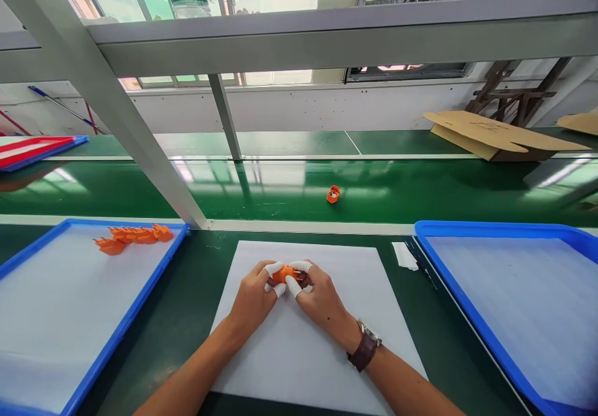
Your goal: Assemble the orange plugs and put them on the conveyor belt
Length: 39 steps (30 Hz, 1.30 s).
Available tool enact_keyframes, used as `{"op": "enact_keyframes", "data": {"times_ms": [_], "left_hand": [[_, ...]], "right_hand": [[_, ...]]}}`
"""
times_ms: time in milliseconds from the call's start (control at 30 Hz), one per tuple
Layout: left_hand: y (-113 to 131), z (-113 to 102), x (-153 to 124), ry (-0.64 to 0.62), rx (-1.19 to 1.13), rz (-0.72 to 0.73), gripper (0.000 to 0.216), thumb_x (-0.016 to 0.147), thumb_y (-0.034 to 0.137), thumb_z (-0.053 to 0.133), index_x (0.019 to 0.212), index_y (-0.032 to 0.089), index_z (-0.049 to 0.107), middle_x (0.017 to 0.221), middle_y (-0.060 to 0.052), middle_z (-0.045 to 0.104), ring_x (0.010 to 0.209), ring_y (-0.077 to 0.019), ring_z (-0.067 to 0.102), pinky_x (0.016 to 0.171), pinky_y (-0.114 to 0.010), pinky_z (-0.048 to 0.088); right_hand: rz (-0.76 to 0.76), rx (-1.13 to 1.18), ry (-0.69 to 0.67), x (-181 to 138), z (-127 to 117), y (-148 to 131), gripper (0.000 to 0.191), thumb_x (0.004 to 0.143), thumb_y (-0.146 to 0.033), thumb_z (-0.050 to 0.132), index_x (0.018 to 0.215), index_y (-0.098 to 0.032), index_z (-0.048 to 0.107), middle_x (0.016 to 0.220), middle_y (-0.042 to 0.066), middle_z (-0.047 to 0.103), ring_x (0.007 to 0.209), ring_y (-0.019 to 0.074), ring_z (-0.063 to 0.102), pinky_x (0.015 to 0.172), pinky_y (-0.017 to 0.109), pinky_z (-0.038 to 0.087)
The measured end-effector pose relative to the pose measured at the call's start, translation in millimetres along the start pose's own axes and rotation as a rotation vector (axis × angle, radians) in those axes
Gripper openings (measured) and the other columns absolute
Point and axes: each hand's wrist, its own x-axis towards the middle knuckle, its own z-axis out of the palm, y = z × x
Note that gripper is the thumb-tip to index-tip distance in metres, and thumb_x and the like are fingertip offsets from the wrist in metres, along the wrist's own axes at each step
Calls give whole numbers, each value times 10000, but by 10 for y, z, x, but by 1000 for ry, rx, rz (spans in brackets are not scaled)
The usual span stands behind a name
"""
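Observation:
Between my two hands, over a white sheet (299,354) on the green bench, is a small orange plastic part (284,273) with thin metal prongs on its right side. My left hand (256,294) pinches its left end with thumb and forefinger. On the other end, my right hand (321,293) grips it close to the prongs. White covers sit on the fingertips of both hands. Similar orange parts (146,236) lie in a row in the left blue-rimmed tray (126,329).
A blue-rimmed tray (486,341) with a white lining stands at the right. A white scrap (404,256) lies beside it. One orange piece (333,194) rests on the green belt (280,201) behind a metal frame post (140,129). Cardboard (495,131) lies at the back right.

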Motion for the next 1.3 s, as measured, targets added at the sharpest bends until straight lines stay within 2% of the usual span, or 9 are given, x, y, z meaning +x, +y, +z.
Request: {"op": "enact_keyframes", "data": {"times_ms": [500,600,700,800,900,1000,1133,1200,1300], "left_hand": [[38,41,17,10,18,31,236,853,169,642,1069,252,687,1085,-62,703,892,-208,692,790,-363,598],[57,-42,95,-31,-88,-72,266,831,260,699,1096,257,681,1125,-60,699,882,-207,690,803,-378,604],[77,-196,214,45,-337,-296,347,811,372,739,1112,212,677,1145,-82,700,950,-236,703,883,-420,597],[75,-435,296,163,-685,-523,410,851,479,686,1057,125,677,1010,-125,726,917,-263,726,882,-452,601],[-9,-792,289,256,-812,-580,438,840,510,691,1002,103,687,964,-143,727,867,-253,722,799,-398,613],[-246,-1322,232,453,-656,-523,419,779,473,756,981,112,691,935,-98,716,780,-195,684,728,-321,586],[-698,-2130,126,829,-122,-567,429,796,442,701,1087,131,657,979,-54,714,823,-165,667,802,-308,551],[-891,-2384,57,855,1,-662,441,728,378,757,1065,112,660,950,-72,723,818,-197,675,811,-358,546],[-1087,-2465,-37,788,51,-766,394,584,261,836,908,96,684,789,-77,724,745,-250,684,775,-418,545]], "right_hand": [[136,153,-120,70,-44,143,131,858,-290,639,958,-208,661,841,28,691,731,182,626,657,307,515],[224,300,-113,106,-51,154,295,910,-476,591,949,-191,654,725,24,668,647,178,627,620,310,530],[272,431,-72,125,-60,136,480,946,-602,468,973,-164,661,794,50,672,616,168,632,580,303,532],[253,425,-54,104,-68,134,497,954,-607,451,954,-160,667,819,55,671,621,166,631,579,300,519],[215,304,-94,62,-72,149,482,968,-583,445,816,-176,654,677,30,648,621,176,623,624,305,502],[182,217,-124,35,-73,172,470,977,-569,432,795,-190,642,681,26,660,645,182,624,643,304,484],[162,153,-150,33,-55,204,454,977,-562,426,814,-195,638,686,26,661,647,190,615,641,308,470],[140,125,-156,35,-45,204,432,976,-544,429,820,-200,640,684,26,658,645,193,609,649,314,469],[113,105,-162,30,-42,176,397,966,-512,447,812,-208,652,695,31,660,652,200,609,647,321,467]]}}
